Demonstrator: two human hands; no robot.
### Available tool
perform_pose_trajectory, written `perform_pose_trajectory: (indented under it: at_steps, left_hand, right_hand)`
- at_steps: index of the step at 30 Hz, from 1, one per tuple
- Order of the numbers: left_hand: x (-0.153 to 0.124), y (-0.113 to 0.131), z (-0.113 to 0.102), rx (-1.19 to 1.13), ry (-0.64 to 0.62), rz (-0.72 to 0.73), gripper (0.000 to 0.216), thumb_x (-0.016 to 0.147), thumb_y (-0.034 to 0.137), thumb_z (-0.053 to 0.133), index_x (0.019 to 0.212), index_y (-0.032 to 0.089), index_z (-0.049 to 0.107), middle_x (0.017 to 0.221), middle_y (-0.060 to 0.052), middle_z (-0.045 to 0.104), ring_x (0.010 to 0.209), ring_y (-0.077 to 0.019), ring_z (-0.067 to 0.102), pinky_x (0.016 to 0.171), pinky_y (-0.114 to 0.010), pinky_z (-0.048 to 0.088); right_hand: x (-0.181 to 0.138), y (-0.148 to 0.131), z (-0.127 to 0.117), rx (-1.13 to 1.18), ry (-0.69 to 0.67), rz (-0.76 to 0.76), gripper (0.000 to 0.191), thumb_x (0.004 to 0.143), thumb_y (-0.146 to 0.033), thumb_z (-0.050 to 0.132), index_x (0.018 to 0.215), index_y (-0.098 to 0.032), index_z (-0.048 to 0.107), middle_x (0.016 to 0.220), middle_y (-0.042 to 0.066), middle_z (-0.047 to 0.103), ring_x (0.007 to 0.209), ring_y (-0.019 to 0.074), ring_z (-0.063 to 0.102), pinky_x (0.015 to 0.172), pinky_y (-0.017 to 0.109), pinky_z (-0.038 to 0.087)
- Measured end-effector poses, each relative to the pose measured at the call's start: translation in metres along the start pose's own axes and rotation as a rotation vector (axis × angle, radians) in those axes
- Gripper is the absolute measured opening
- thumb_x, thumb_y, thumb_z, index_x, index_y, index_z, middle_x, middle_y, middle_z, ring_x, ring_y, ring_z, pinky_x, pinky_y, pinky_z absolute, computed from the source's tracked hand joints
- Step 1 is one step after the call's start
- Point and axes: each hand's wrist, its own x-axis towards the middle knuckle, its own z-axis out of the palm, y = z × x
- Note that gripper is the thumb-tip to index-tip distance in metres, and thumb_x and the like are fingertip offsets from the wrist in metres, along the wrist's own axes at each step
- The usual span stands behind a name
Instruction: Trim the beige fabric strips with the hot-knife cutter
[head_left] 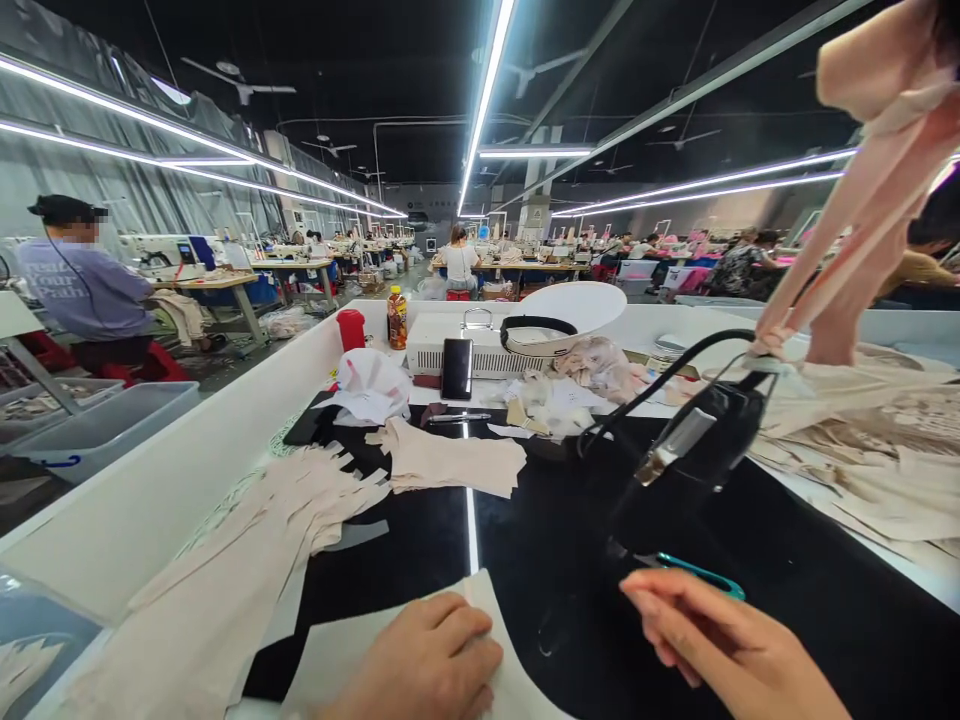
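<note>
A pale cloth piece point(322, 660) with a curved right edge lies at the front of the black work surface. My left hand point(431, 655) presses down on it with bent fingers held close together. To the right, my right hand point(720, 635) hovers over the black surface, thumb and forefinger tips meeting in a pinch. Whatever they may hold is too small to make out. Just behind that hand lies a teal-handled tool point(701, 575), its far end hard to see. A dark machine head point(697, 430), somewhat blurred, stands beyond, with pink cloth strips point(855, 230) tied above it.
Beige cut pieces point(225, 570) are heaped at left; another small stack point(454, 455) lies mid-surface. At the back stand a phone point(457, 368), a drink bottle point(397, 318) and a white vented box point(431, 345). More fabric point(870, 480) piles up at right. Co-workers sit further off.
</note>
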Motion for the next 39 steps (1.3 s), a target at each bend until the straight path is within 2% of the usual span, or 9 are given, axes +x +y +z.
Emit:
perform_pose_trajectory:
  at_steps: [5, 9, 11, 12, 16, 19, 24, 30, 39]
  left_hand:
    - [0.005, 0.0, 0.003, 0.027, 0.006, -0.074, 0.017, 0.106, 0.033, 0.058, 0.114, 0.02, 0.064, 0.121, -0.002, 0.074, 0.105, -0.0173, 0.07, 0.083, -0.026, 0.056]
    - [0.006, -0.001, 0.007, 0.053, 0.031, -0.081, 0.022, 0.105, 0.036, 0.06, 0.117, 0.019, 0.066, 0.125, -0.002, 0.074, 0.104, -0.0179, 0.069, 0.081, -0.027, 0.056]
    - [0.005, -0.002, 0.011, 0.085, 0.037, -0.071, 0.025, 0.103, 0.04, 0.062, 0.117, 0.019, 0.067, 0.126, -0.001, 0.074, 0.103, -0.0183, 0.069, 0.079, -0.028, 0.055]
    - [0.003, -0.002, 0.013, 0.1, 0.037, -0.065, 0.027, 0.103, 0.041, 0.064, 0.118, 0.019, 0.067, 0.126, -0.001, 0.074, 0.103, -0.0184, 0.069, 0.079, -0.027, 0.055]
    - [-0.001, -0.002, 0.02, 0.155, 0.029, -0.032, 0.033, 0.101, 0.046, 0.065, 0.12, 0.019, 0.068, 0.126, -0.001, 0.074, 0.104, -0.0174, 0.068, 0.078, -0.026, 0.054]
    - [-0.002, -0.002, 0.024, 0.191, 0.043, -0.018, 0.034, 0.102, 0.048, 0.063, 0.119, 0.019, 0.068, 0.125, -0.001, 0.073, 0.105, -0.0168, 0.067, 0.078, -0.026, 0.053]
    - [-0.001, -0.002, 0.026, 0.191, 0.141, -0.02, 0.033, 0.11, 0.045, 0.05, 0.113, 0.019, 0.07, 0.12, -0.001, 0.075, 0.102, -0.0159, 0.066, 0.075, -0.025, 0.051]
    - [-0.005, -0.002, 0.03, 0.208, 0.179, -0.015, 0.035, 0.113, 0.036, 0.041, 0.114, 0.018, 0.071, 0.119, -0.003, 0.075, 0.102, -0.0162, 0.067, 0.076, -0.025, 0.051]
    - [-0.01, 0.0, 0.024, 0.221, 0.04, -0.003, 0.031, 0.113, 0.031, 0.043, 0.125, 0.018, 0.068, 0.125, -0.006, 0.073, 0.11, -0.0169, 0.067, 0.082, -0.023, 0.055]
  right_hand:
    - [0.021, -0.014, -0.005, 0.023, 0.511, -0.009, 0.048, 0.07, -0.071, 0.077, 0.083, -0.026, 0.062, 0.071, -0.003, 0.054, 0.062, 0.017, 0.058, 0.06, 0.029, 0.055]
    - [0.047, -0.03, -0.004, 0.151, 0.658, -0.121, 0.074, 0.062, -0.066, 0.086, 0.119, -0.032, 0.054, 0.113, 0.004, 0.059, 0.099, 0.0289, 0.063, 0.088, 0.048, 0.058]
    - [0.061, -0.038, -0.004, 0.207, 0.61, -0.196, 0.096, 0.06, -0.062, 0.09, 0.14, -0.036, 0.043, 0.138, 0.009, 0.055, 0.126, 0.0357, 0.057, 0.103, 0.056, 0.052]
    - [0.068, -0.042, -0.004, 0.246, 0.57, -0.208, 0.096, 0.063, -0.061, 0.089, 0.143, -0.037, 0.041, 0.14, 0.009, 0.057, 0.128, 0.036, 0.057, 0.107, 0.058, 0.049]
    - [0.086, -0.057, 0.003, 0.346, 0.494, -0.237, 0.054, 0.075, -0.061, 0.082, 0.114, -0.031, 0.061, 0.112, 0.004, 0.073, 0.104, 0.0313, 0.071, 0.098, 0.052, 0.055]
    - [0.088, -0.066, 0.013, 0.344, 0.477, -0.271, 0.038, 0.078, -0.053, 0.084, 0.098, -0.028, 0.063, 0.102, 0.002, 0.074, 0.087, 0.0256, 0.072, 0.086, 0.044, 0.059]
    - [0.078, -0.078, 0.048, 0.528, 0.351, -0.372, 0.044, 0.084, -0.037, 0.085, 0.119, -0.03, 0.059, 0.089, -0.003, 0.069, 0.068, 0.0176, 0.065, 0.068, 0.036, 0.059]
    - [0.066, -0.093, 0.093, 0.819, 0.231, -0.475, 0.037, 0.089, -0.037, 0.081, 0.116, -0.031, 0.056, 0.084, -0.004, 0.067, 0.061, 0.0138, 0.064, 0.056, 0.03, 0.057]
    - [0.066, -0.096, 0.11, 0.879, 0.185, -0.507, 0.033, 0.093, -0.035, 0.078, 0.116, -0.031, 0.055, 0.084, -0.004, 0.064, 0.06, 0.0108, 0.062, 0.056, 0.026, 0.056]
